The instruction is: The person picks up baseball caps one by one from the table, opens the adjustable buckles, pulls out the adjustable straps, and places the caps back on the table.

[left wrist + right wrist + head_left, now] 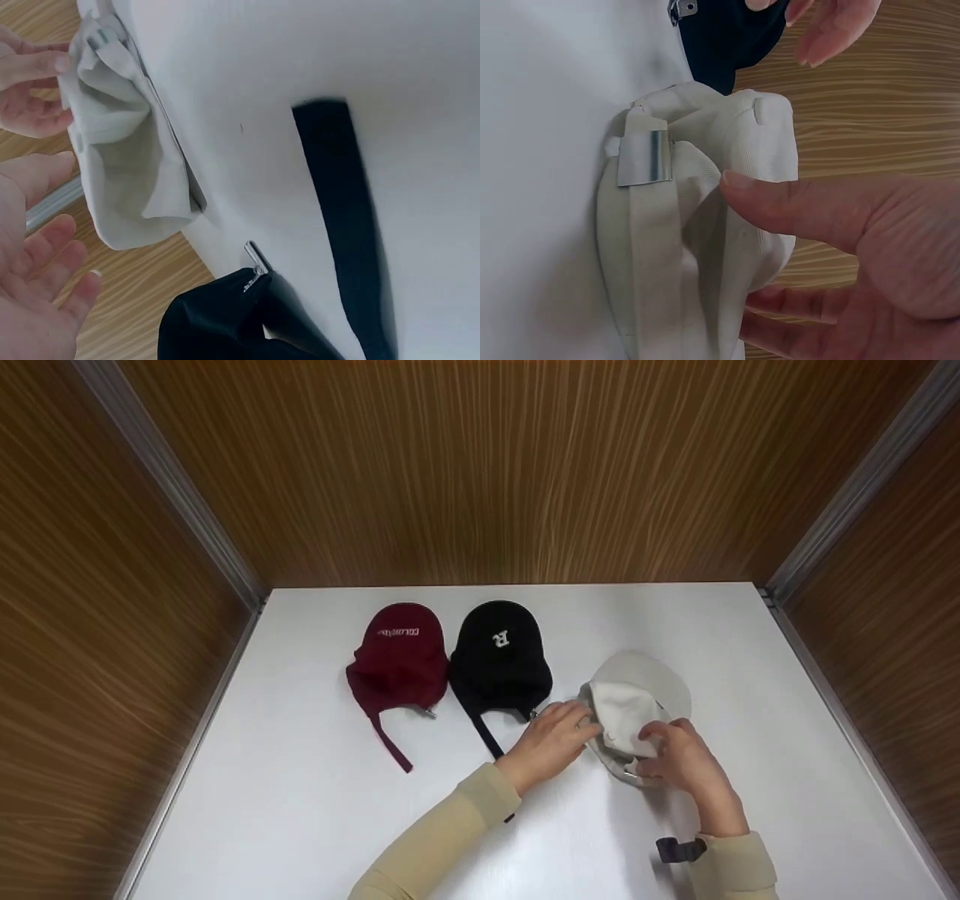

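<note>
- While both hands worked over the right half of the white table [300,832], the cream cap [624,709] lay between them, nearer the right edge than the left!
- Its brim pointed toward the far edge, its crown stood crumpled, and its strap, with a shiny metal clasp [645,157], sat on the near side.
- Right hand [686,757] in action: clamped on the cream cap, thumb pressed against the crumpled crown, fingers round the other side.
- Left hand [551,739], meanwhile, had its fingers apart and loosely bent, closed on nothing, right at the cap's left side; whether a fingertip touched the cloth, one could not tell.
- Over toward the far edge, left of the action, lay the black cap [499,660], a white R on its front, its strap running toward the near edge and partly behind the left forearm.
- Next to it, touching its side and closer to the left edge, came the maroon cap [405,660], white lettering across the front, loose strap trailing nearward.
- Beige sleeves [442,825] covered both forearms, and wood-grain panels [480,472] rose beyond the far, left and right edges.
</note>
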`<state>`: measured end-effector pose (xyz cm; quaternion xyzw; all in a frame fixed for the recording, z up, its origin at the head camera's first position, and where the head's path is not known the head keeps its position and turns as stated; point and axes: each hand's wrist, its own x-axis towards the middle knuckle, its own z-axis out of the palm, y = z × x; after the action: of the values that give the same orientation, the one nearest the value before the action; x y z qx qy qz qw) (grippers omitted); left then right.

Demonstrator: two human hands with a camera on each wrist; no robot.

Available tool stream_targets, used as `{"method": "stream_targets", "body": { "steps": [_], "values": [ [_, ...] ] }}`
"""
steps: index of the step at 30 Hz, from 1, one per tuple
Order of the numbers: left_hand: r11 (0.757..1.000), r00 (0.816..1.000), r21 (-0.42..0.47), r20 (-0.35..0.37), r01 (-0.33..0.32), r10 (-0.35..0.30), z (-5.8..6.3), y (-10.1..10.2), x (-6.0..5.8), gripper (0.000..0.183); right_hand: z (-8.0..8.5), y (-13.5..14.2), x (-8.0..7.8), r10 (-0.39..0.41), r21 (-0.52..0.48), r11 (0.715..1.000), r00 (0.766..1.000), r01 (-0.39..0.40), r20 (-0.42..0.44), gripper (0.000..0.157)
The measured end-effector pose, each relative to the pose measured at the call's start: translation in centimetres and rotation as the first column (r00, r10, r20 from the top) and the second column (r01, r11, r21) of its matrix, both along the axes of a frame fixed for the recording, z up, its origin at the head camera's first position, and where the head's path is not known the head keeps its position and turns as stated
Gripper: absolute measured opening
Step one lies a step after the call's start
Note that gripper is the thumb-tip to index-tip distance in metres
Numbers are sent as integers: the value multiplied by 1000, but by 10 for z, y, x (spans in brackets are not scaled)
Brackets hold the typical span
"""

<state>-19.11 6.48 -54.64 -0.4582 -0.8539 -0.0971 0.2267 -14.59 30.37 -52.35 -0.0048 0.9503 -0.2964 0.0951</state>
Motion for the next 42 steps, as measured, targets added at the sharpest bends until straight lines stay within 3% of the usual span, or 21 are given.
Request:
{"method": "stream_targets", "body": {
  "steps": [11, 21, 32, 42],
  "values": [
    [977, 995, -205, -98, -55, 35, 1, 8, -7, 27, -2, -5, 6, 47, -7, 999, 997, -48, -60, 41],
    [984, 972, -163, -233, -66, 26, -2, 12, -14, 17, -1, -6, 7, 41, -17, 999, 998, -42, -47, 38],
    [983, 966, -169, -259, -70, 24, -4, 15, -18, 21, -2, -6, 8, 46, -32, 998, 997, -48, -60, 39],
    [984, 974, -152, -221, -90, 55, 1, 18, -18, 17, 2, -2, 16, 54, -48, 997, 996, -58, -72, 39]
  ]
}}
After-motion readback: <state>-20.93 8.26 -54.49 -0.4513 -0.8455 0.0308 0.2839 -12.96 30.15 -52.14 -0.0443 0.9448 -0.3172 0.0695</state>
